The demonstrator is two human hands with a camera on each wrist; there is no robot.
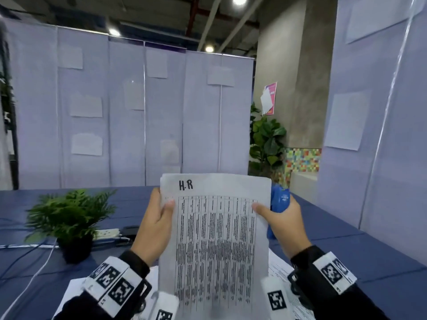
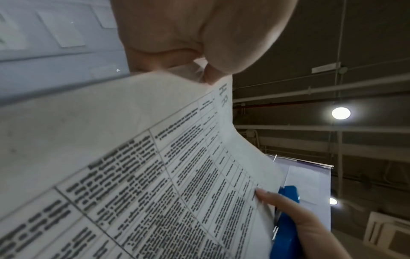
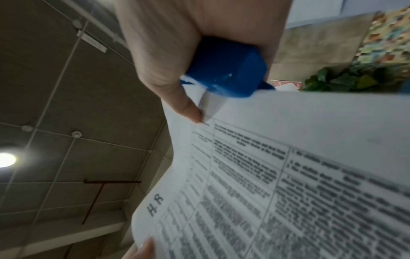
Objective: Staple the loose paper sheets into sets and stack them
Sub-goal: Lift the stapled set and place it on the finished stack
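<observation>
I hold a set of printed sheets (image 1: 215,245) upright in front of me, a table of text with "H.R" handwritten at the top. My left hand (image 1: 157,225) grips its left edge, thumb on the front. My right hand (image 1: 280,224) holds a blue stapler (image 1: 280,200) in its palm while its thumb presses the sheets' right edge. The left wrist view shows the sheets (image 2: 155,175), the stapler (image 2: 286,222) and my left hand (image 2: 199,43). In the right wrist view appear the stapler (image 3: 224,68), the sheets (image 3: 288,175) and my right hand (image 3: 168,57).
More loose sheets (image 1: 284,273) lie on the blue tablecloth (image 1: 346,255) below my hands. A small potted fern (image 1: 69,218) stands at the left, with a power strip (image 1: 107,232) and cables behind it. White partition panels (image 1: 115,112) surround the table.
</observation>
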